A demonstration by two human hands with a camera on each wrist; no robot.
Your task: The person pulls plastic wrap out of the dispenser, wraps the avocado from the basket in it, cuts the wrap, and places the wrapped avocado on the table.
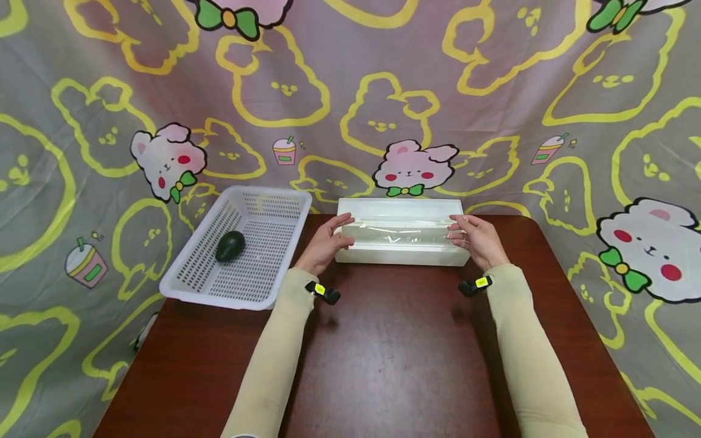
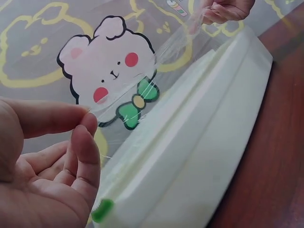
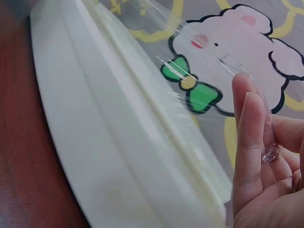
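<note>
A long white plastic-wrap box [image 1: 402, 255] stands at the back of the table with its lid [image 1: 400, 207] raised behind it. Clear plastic wrap [image 1: 397, 233] stretches above the box from hand to hand. At the box's left end, my left hand [image 1: 324, 244] pinches one corner of the wrap between thumb and forefinger. My right hand [image 1: 479, 239] pinches the other end at the right, where the film bunches around the fingers [image 3: 251, 137]. A green tab [image 2: 102, 210] shows on the box's end in the left wrist view.
Left of the box, a white perforated basket [image 1: 298, 243] holds a dark green avocado [image 1: 230, 246]. The brown wooden table [image 1: 394, 353] spreads out in front. A patterned cloth [image 1: 339, 91] hangs close behind the box and basket.
</note>
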